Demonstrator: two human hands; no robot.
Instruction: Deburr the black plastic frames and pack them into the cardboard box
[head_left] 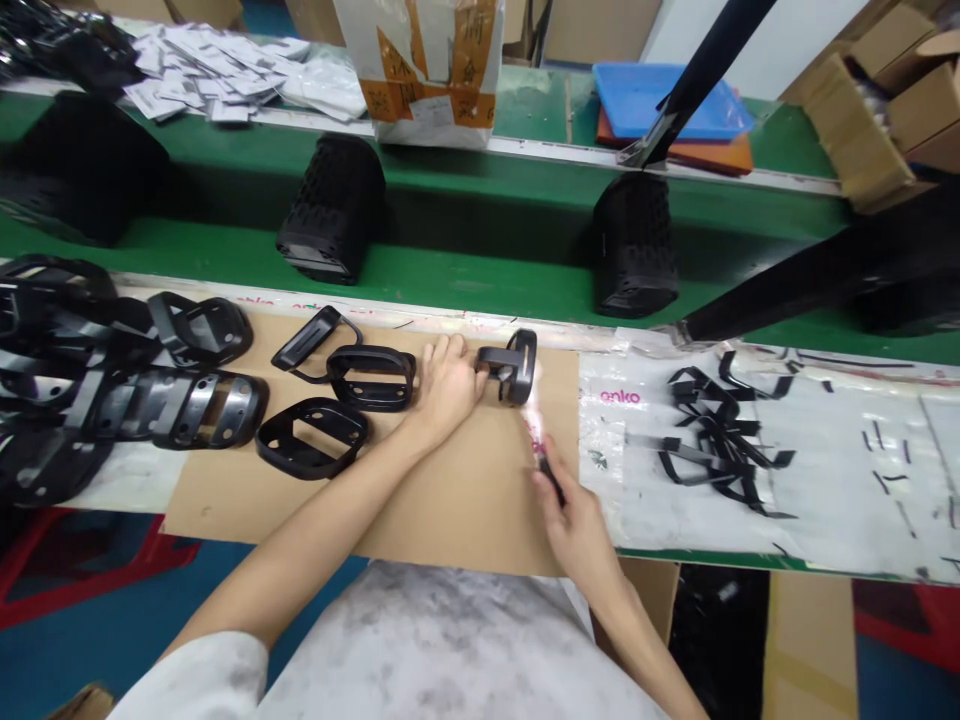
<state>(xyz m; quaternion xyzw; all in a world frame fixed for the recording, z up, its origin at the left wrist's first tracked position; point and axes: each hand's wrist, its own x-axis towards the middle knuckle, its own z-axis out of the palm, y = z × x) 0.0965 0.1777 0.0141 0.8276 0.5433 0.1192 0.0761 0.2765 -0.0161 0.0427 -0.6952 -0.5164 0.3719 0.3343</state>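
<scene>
Black plastic frame (510,368) standing on edge near right edge of cardboard sheet (480,510), close to top edge. Left hand (448,390) right beside it, fingers pressed together, tips against frame's left side; firm grip or mere contact: cannot tell, thumb unclear. Right hand (574,520) lower right, near sheet's right edge, thumb and fingers pinched on thin dark tool (551,478). Tool tip lost in bright pink-white glare (535,425) just below frame; tip type unclear, contact with frame unclear.

Count so far, as laid out: three more frames loose on sheet, left of left hand. One upright-looking near top edge with thin loop attached (315,335), one flat at centre (371,378), one flat nearer front (311,438). Larger heap of black frames (172,400) over sheet's left edge, running out of view at left. Heap clearly outnumbers loose ones. No visible difference between heap pieces and loose ones at this resolution.

Right of sheet: clear plastic sheet (855,450) printed "onko", tangle of black strips (720,435) on it, a few short black scraps scattered further right. Beyond: green conveyor belt (450,270) carrying black perforated housings (334,210), one more at right (636,245). Far side: blue tray (667,100), stacked paper sachets (217,75), open cardboard box (870,120).
</scene>
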